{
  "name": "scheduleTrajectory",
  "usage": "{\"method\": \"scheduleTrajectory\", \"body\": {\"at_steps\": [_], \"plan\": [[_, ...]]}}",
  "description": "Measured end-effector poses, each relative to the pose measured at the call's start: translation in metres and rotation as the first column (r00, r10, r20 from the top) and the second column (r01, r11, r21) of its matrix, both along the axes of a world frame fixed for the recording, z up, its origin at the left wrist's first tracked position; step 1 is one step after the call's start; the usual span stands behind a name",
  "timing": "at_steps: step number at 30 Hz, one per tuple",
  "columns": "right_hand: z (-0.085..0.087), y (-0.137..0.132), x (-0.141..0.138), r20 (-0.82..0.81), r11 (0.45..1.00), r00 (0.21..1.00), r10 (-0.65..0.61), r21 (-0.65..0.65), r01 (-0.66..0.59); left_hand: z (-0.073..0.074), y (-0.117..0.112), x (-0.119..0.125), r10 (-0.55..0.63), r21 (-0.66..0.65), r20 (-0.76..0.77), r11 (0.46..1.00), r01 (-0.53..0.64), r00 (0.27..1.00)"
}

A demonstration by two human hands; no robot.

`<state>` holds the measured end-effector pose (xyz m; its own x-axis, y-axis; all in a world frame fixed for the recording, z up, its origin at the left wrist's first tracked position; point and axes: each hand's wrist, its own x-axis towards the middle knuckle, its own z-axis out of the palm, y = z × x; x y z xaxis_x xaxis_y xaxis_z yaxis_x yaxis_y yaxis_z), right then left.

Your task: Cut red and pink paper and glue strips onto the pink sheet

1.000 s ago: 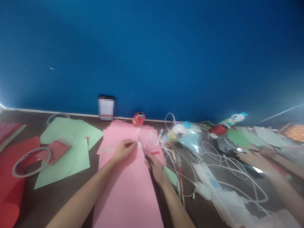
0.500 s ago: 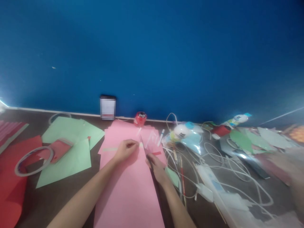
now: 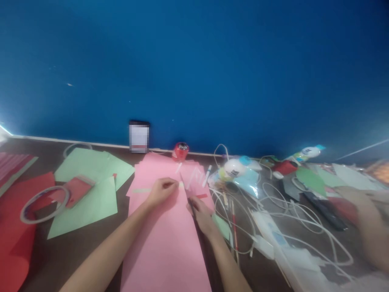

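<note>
My left hand point(image 3: 163, 191) is closed in a pinch over the pink paper sheets point(image 3: 164, 247). Its fingertips grip the end of a small pale paper strip point(image 3: 181, 184). Just to the right, my right hand point(image 3: 201, 214) is wrapped round the dark handles of a pair of scissors point(image 3: 183, 181), whose blades point away from me beside the strip. Whether the blades touch the strip is too blurred to tell. A green strip point(image 3: 141, 190) and a red strip point(image 3: 201, 196) lie on the pink paper, near several white pieces point(image 3: 194, 175).
Green sheets point(image 3: 88, 217), a tape roll point(image 3: 26, 215) and red paper point(image 3: 15, 247) lie left. A red round object point(image 3: 181, 151) stands behind. Rightward are glue bottles point(image 3: 234, 167), tangled white cables point(image 3: 304, 217), a power strip point(image 3: 270, 227) and another person's hand point(image 3: 361, 198).
My hands, the strip and the scissors hold nearly the same place. At the far right, the other person's arm has moved further into view, over the papers. The view has shifted slightly.
</note>
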<state>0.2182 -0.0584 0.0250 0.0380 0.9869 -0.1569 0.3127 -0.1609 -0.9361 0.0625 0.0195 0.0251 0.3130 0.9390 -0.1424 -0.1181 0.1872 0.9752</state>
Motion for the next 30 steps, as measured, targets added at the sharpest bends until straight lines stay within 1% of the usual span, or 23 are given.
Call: {"method": "scheduleTrajectory", "body": {"at_steps": [4,8,13,18,22,24,26,28,30], "plan": [[0.000,0.000,0.000,-0.006,1.000,1.000,0.012,-0.017,-0.012,-0.004,0.001,0.000,0.011,0.020,0.002,1.000,-0.011,1.000],[-0.002,-0.001,0.000,-0.021,0.999,1.000,0.009,-0.034,-0.010,-0.001,0.002,-0.001,0.001,0.040,-0.020,0.999,0.000,1.000],[-0.003,-0.001,0.001,-0.042,1.000,0.999,0.011,-0.026,-0.012,0.003,0.000,0.000,0.010,-0.018,0.017,1.000,-0.009,1.000],[0.002,-0.001,0.000,-0.005,1.000,1.000,0.003,-0.026,-0.003,0.002,0.002,-0.002,0.006,0.022,-0.016,1.000,-0.006,1.000],[0.004,-0.002,0.000,0.038,1.000,0.999,-0.021,-0.004,0.022,0.002,0.003,-0.002,0.017,0.016,-0.021,1.000,-0.016,1.000],[0.002,-0.002,0.001,0.077,0.999,0.996,-0.045,0.028,0.043,0.002,0.001,-0.002,0.026,0.012,-0.012,1.000,-0.026,1.000],[-0.003,-0.001,0.005,0.123,0.993,0.988,-0.094,0.081,0.085,0.003,0.000,0.000,0.032,0.012,-0.005,0.999,-0.032,0.999],[-0.010,-0.001,0.011,0.173,0.977,0.970,-0.172,0.157,0.145,0.001,0.001,0.000,0.033,0.024,-0.007,0.999,-0.033,0.999],[-0.017,0.001,0.019,0.231,0.950,0.936,-0.265,0.231,0.212,-0.003,0.006,-0.002,0.042,0.048,0.005,0.998,-0.043,0.999]]}}
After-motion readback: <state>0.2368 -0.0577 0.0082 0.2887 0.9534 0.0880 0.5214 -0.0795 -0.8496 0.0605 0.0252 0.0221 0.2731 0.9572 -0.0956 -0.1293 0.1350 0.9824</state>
